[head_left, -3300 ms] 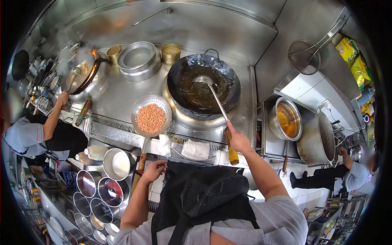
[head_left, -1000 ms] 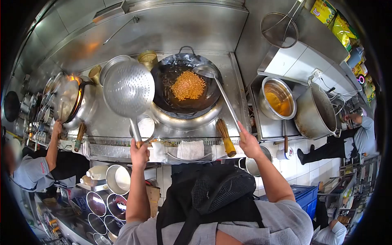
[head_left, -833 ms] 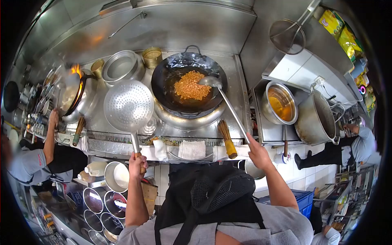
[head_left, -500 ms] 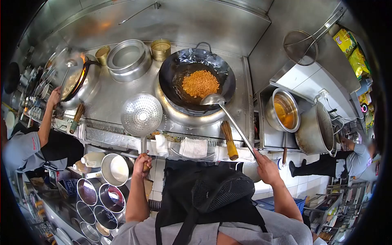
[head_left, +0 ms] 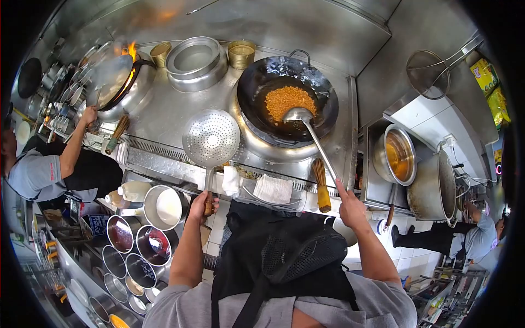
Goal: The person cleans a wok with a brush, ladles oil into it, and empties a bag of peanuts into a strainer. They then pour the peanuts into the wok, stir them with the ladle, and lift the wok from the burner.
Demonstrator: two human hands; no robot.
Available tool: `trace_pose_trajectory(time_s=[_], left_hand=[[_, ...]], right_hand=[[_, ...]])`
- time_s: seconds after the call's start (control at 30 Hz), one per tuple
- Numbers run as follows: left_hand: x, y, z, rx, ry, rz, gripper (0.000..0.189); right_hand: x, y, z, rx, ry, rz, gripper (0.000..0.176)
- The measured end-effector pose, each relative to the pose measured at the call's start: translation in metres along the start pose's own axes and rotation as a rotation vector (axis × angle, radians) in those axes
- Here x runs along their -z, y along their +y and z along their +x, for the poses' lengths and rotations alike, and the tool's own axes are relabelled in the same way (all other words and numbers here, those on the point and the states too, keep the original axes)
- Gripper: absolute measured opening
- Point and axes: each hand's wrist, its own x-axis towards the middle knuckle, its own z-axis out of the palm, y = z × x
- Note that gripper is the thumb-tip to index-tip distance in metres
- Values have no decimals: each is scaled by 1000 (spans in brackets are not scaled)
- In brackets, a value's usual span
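Note:
My left hand is closed round the wooden handle of a perforated skimmer. The skimmer's round head hangs flat over the stove's front edge, left of the wok, with nothing on it. My right hand grips the far end of a long-handled ladle. The ladle's bowl rests at the near side of a heap of small golden-brown pieces, perhaps peanuts, lying in oil. A black wok on the burner ring holds them.
Bamboo brushes and folded white cloths line the stove's front. Nested metal pots stand behind. A steel bowl of amber liquid is at right, several sauce pots at lower left. A co-worker handles a flaming wok.
The view has turned, shifting the scene to the right. The ladle's bowl has moved inward from the wok's near side onto the golden pieces. Flames at the co-worker's wok are taller.

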Motion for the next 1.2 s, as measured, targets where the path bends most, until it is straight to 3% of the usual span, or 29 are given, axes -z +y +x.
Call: trace_pose_trajectory(time_s=[0.13, 0.33, 0.83, 0.9, 0.93, 1.03, 1.13, 1.2], left_hand=[[4, -13, -21, -1, -20, -16, 57], [48, -57, -35, -29, 201, 89, 79], [77, -116, -32, 184, 237, 480, 69], [78, -117, -31, 201, 237, 494, 69], [79, -116, -30, 198, 235, 497, 69], [75, -112, -40, 204, 224, 483, 85], [81, -121, -44, 194, 232, 475, 82], [93, -133, -37, 194, 239, 590, 62]], right_hand=[[-15, -8, 30, 12, 22, 12, 86], [-18, -22, 61, 5, 30, 78, 87], [-12, -24, 114, -13, 89, 174, 83], [-9, -20, 119, 58, 109, 467, 83], [-10, -19, 117, 56, 113, 469, 83], [-10, -18, 107, 48, 219, 673, 80], [-1, -12, 104, 4, 216, 739, 84], [1, -9, 107, -34, 269, 787, 83]])
